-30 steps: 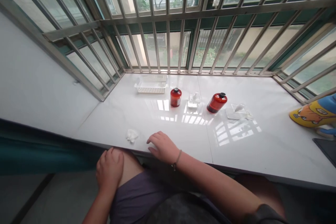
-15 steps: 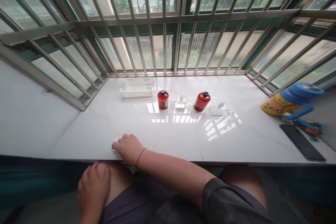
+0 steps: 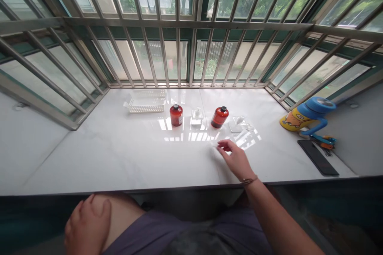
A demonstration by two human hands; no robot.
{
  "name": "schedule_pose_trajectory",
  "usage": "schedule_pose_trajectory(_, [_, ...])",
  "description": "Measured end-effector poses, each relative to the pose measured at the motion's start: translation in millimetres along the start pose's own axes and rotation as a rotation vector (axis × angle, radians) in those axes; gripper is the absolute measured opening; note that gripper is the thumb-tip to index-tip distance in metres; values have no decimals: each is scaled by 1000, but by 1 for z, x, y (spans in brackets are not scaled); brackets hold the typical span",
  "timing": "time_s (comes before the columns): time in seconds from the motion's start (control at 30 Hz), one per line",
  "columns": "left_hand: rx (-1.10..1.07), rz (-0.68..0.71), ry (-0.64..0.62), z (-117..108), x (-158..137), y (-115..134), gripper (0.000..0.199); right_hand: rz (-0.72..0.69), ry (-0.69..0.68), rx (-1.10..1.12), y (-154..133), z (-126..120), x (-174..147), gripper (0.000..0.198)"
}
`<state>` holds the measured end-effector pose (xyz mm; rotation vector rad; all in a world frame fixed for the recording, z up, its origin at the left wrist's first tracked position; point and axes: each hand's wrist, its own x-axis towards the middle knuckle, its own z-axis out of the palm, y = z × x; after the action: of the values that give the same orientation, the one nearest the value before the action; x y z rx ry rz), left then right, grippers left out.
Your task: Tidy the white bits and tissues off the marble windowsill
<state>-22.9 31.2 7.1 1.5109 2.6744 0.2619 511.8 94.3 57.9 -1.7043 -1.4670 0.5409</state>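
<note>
My right hand (image 3: 236,158) reaches over the white sill (image 3: 119,155), fingers pinched around a pale, blurred bit that looks like the white wad (image 3: 214,144). It hovers just in front of a tilted red bottle (image 3: 219,116) with a black cap and a clear flat dish (image 3: 237,124). An upright red bottle (image 3: 176,114) and a small clear glass bottle (image 3: 196,116) stand further left. My left hand (image 3: 86,227) rests on my knee below the sill's edge and holds nothing.
A white plastic basket (image 3: 145,103) sits at the back left. At the right are a blue and yellow jug (image 3: 308,115), a black phone (image 3: 318,157) and small blue-orange items. Metal window bars (image 3: 191,24) close off the back and both sides.
My right hand covered the white wad at the sill's front left, then swung right toward the tilted bottle. The wad no longer lies on the sill. The view turned left.
</note>
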Motion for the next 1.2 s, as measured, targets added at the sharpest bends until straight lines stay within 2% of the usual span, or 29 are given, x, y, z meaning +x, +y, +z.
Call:
schedule_pose_trajectory(0.1, [24,24,27,2,2,-1,80,80,172,-154,42,-51,3,34])
schedule_pose_trajectory(0.2, [32,34,29,4,4,-2,83,156,316,-236,67,-84,4,37])
schedule_pose_trajectory(0.27, [34,22,28,4,3,0,83,193,379,-239,74,-93,5,38])
schedule_pose_trajectory(0.37, [39,10,35,0,-2,5,78,223,406,-201,75,-84,9,38])
schedule_pose_trajectory(0.47, [57,26,44,-5,-6,10,70,206,353,-197,65,-52,15,38])
schedule_pose_trajectory(0.63, [60,21,60,-7,-9,11,64,76,166,-175,27,25,13,30])
schedule_pose_trajectory(0.83, [63,32,82,-4,-10,8,60,-134,-75,-96,-47,126,2,21])
schedule_pose_trajectory(1.03, [47,21,98,-5,-12,10,56,-291,-334,-30,-128,230,15,19])
schedule_pose_trajectory(1.2, [28,6,101,-7,-14,11,54,-405,-551,58,-184,294,-6,23])
